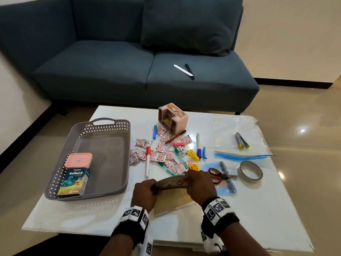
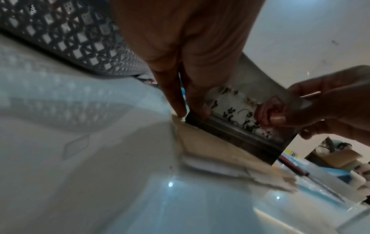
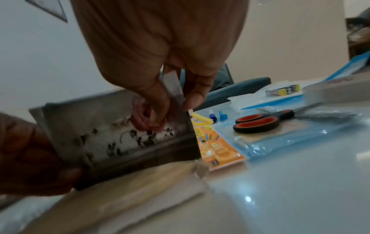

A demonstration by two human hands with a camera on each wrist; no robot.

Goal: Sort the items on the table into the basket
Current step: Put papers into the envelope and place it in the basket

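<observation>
Both hands hold a grey card with a black floral print (image 1: pixel 171 182), bowed upward just above a beige paper pad (image 1: pixel 173 203) near the table's front edge. My left hand (image 1: pixel 147 189) grips the card's left end; in the left wrist view its fingertips (image 2: pixel 180 110) reach down at the card (image 2: pixel 230 101) edge. My right hand (image 1: pixel 193 180) pinches the right end, thumb and fingers either side of the card (image 3: pixel 100 126). The grey lattice basket (image 1: pixel 103 126) stands to the left and holds a Koflet-H box (image 1: pixel 73 182) with a pink-lidded container (image 1: pixel 78 159) on top.
Beyond the card lie several red-white sachets (image 1: pixel 160 156), markers and pens (image 1: pixel 148 161), clips, a beige plastic holder (image 1: pixel 172 118), red-handled scissors (image 1: pixel 219 175), a tape roll (image 1: pixel 251 171), zip bags and an orange packet (image 3: pixel 216 147). A sofa stands behind the table.
</observation>
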